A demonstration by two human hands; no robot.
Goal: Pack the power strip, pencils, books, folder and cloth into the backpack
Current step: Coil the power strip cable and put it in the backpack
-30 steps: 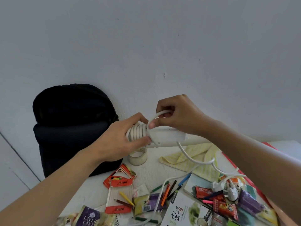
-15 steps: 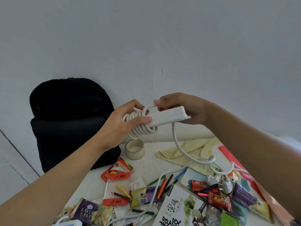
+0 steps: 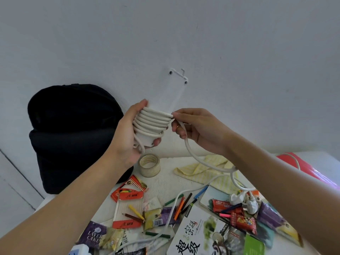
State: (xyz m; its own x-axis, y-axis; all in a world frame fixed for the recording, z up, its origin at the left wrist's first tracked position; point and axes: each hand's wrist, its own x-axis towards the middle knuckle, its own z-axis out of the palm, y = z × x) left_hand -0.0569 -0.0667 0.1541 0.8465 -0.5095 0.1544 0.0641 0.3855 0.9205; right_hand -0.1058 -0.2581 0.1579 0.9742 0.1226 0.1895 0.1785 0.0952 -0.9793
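Note:
A white power strip (image 3: 174, 92) stands upright against the wall, its lower end wound with several turns of white cord (image 3: 153, 121). My left hand (image 3: 128, 133) grips that wound end. My right hand (image 3: 195, 127) pinches the cord at the top turn; the loose cord hangs down to the plugs (image 3: 244, 200) on the table. The black backpack (image 3: 73, 133) stands at the left against the wall. Coloured pencils (image 3: 181, 204) lie scattered on the table. A yellow checked cloth (image 3: 207, 170) lies behind them, a book (image 3: 195, 230) in front, a red folder (image 3: 301, 165) at the right.
A tape roll (image 3: 149, 165) stands under my left hand. A pencil pack (image 3: 128, 209), snack packets (image 3: 239, 218) and a cake wrapper (image 3: 93, 234) clutter the white table (image 3: 165, 183). The table's left edge runs below the backpack.
The power strip has swung from lying across to standing upright. Another turn of cord sits on it. My right hand has moved from the strip's body to the cord at the coil.

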